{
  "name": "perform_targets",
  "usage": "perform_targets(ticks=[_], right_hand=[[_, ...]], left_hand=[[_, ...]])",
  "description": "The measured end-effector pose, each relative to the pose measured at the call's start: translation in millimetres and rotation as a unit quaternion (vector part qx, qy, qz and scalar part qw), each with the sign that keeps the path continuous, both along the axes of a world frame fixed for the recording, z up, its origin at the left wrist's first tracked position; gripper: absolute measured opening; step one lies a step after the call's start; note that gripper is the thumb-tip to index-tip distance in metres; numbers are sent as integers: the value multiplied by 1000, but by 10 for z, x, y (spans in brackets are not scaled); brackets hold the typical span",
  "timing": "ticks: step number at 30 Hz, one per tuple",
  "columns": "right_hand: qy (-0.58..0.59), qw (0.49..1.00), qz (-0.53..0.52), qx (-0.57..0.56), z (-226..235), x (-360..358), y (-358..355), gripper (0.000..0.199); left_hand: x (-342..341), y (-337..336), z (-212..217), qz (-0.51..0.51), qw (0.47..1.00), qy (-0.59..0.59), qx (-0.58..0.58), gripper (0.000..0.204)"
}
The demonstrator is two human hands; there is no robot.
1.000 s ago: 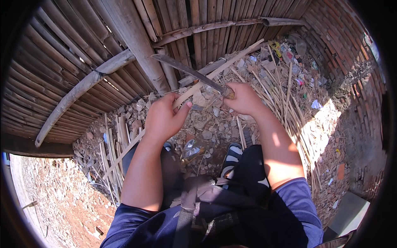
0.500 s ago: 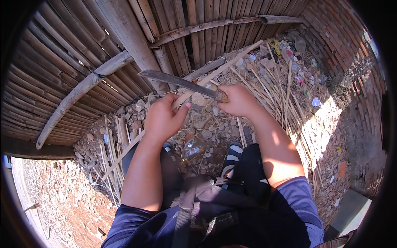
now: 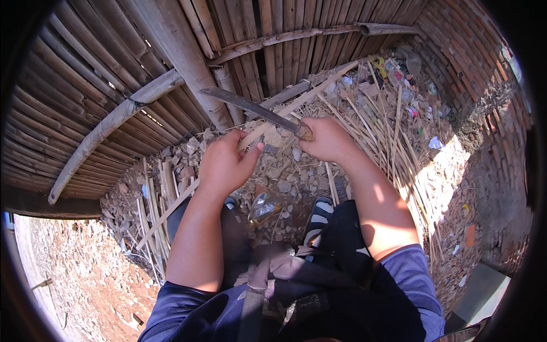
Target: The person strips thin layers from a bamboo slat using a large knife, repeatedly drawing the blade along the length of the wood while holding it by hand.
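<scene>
My right hand (image 3: 327, 138) grips the wooden handle of a long dark machete (image 3: 250, 107), whose blade points up and left toward the bamboo wall. My left hand (image 3: 225, 165) holds a long pale bamboo strip (image 3: 302, 100) that runs from the lower left past the hand up toward the upper right. The blade lies across the strip just above my left fingers. Below the hands are my knees, dark shorts and striped sandals (image 3: 318, 214).
A bamboo slat wall (image 3: 85, 114) with a thick post (image 3: 182, 57) and curved rails stands ahead. Rubble and stones (image 3: 285, 182) cover the ground, with several loose bamboo strips (image 3: 387, 131) at right and left. A brick wall (image 3: 473, 62) rises at right.
The machete has swung from pointing left and level to angled further up and left, and my right hand has shifted slightly left along the strip. My left hand keeps its hold.
</scene>
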State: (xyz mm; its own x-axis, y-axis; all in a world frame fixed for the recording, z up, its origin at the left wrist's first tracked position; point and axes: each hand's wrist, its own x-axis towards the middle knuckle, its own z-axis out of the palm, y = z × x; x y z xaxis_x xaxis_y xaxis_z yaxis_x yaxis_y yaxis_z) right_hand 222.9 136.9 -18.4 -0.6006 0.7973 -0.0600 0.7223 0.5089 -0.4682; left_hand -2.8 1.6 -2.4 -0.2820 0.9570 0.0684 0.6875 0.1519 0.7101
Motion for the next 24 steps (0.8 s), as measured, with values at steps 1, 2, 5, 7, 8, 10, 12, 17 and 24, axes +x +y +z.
perform_targets(ticks=[1,2,5,7,8,10,12,17,24], right_hand=[[-31,999,24,9,96,-41,-46,35],[-30,999,24,8,129,-44,-57,35],[-37,999,24,-14,143,-1,-39,36],[40,997,-28,-54,16,101,83,40],[38,997,-29,-52,-15,177,147,40],[49,995,-74,-42,-43,266,236,43],[61,992,-94,-52,-52,272,227,44],[48,994,-84,-46,-189,201,227,44],[-8,1000,21,-15,70,-11,-5,42]], left_hand=[[-3,-3,1,0,1000,1,-1,42],[-4,-6,2,2,1000,2,-6,42],[-1,-2,-10,2,1000,-4,-6,42],[-9,-9,2,3,1000,-8,-3,42],[2,-4,39,0,1000,-5,-9,40],[8,0,58,-2,1000,-1,-15,39],[-4,-2,38,0,1000,7,-23,39],[7,5,52,-1,1000,22,-10,40],[-8,-10,41,4,999,24,-28,42]])
